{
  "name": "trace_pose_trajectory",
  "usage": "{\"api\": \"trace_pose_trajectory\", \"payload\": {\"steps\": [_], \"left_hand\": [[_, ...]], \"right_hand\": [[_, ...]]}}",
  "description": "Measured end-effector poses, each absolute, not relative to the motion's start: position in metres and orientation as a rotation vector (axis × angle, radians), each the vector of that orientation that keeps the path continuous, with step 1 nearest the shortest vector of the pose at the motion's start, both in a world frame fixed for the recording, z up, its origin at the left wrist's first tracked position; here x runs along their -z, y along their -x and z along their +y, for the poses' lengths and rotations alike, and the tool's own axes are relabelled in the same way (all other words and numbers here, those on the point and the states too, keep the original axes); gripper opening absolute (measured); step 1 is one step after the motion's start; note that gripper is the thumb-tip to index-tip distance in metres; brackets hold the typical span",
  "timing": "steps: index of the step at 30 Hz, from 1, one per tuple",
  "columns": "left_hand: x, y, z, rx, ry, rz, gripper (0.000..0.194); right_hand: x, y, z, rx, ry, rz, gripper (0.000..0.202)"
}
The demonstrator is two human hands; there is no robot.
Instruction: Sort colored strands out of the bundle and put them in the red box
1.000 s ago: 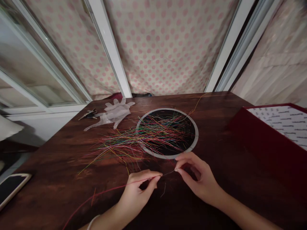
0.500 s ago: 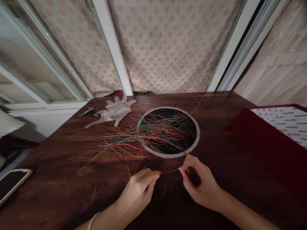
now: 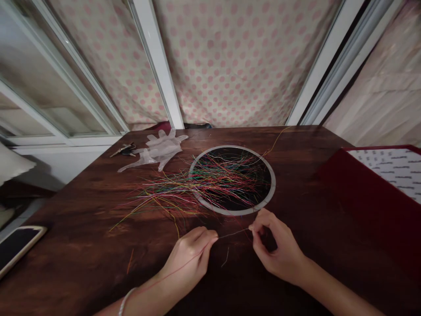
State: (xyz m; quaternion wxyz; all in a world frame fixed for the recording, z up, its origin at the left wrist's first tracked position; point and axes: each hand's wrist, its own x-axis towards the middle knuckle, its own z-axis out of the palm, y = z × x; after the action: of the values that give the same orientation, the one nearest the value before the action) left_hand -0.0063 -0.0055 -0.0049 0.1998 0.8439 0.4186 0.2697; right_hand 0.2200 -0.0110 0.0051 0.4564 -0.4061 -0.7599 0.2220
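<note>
A thin greyish wire (image 3: 233,233) runs almost straight between my two hands, just above the table. My left hand (image 3: 194,250) is closed in a pinch on its left end, and a red strand (image 3: 179,267) trails back over that hand toward the wrist. At the other end, my right hand (image 3: 276,245) pinches the wire between thumb and forefinger, the fingers forming a loop. Beyond both hands, many thin coloured wires (image 3: 171,188) spread across a round black plate with a grey rim (image 3: 272,186) and out over its left side.
A dark wooden table (image 3: 296,175) carries a clear plastic glove (image 3: 164,149), keys (image 3: 126,149) and a phone (image 3: 16,245) at the left edge. A dark red box (image 3: 355,197) stands at right. Loose wire bits, one orange (image 3: 130,261), one pale (image 3: 225,256), lie near my hands.
My hands have drawn slightly apart, so more of the greyish wire shows between them. The red strand now lies more plainly across my left hand and wrist. The view has shifted a little.
</note>
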Motion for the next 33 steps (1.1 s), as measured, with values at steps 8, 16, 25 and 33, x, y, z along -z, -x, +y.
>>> {"api": "trace_pose_trajectory", "payload": {"steps": [8,16,25,33], "left_hand": [[0.0,0.003,-0.005,-0.796,-2.302,1.152,0.019],[0.0,0.0,-0.008,-0.774,-2.319,1.107,0.019],[-0.002,0.001,-0.01,-0.79,-2.361,1.068,0.018],[0.005,0.001,-0.01,-0.82,-2.368,1.028,0.02]], "right_hand": [[-0.006,-0.222,-0.014,-0.779,1.088,-1.744,0.02],[-0.018,-0.217,-0.014,-1.331,0.984,-1.397,0.014],[-0.019,-0.215,-0.011,-1.579,0.86,-1.216,0.023],[-0.019,-0.216,-0.011,-1.535,0.852,-1.388,0.009]]}}
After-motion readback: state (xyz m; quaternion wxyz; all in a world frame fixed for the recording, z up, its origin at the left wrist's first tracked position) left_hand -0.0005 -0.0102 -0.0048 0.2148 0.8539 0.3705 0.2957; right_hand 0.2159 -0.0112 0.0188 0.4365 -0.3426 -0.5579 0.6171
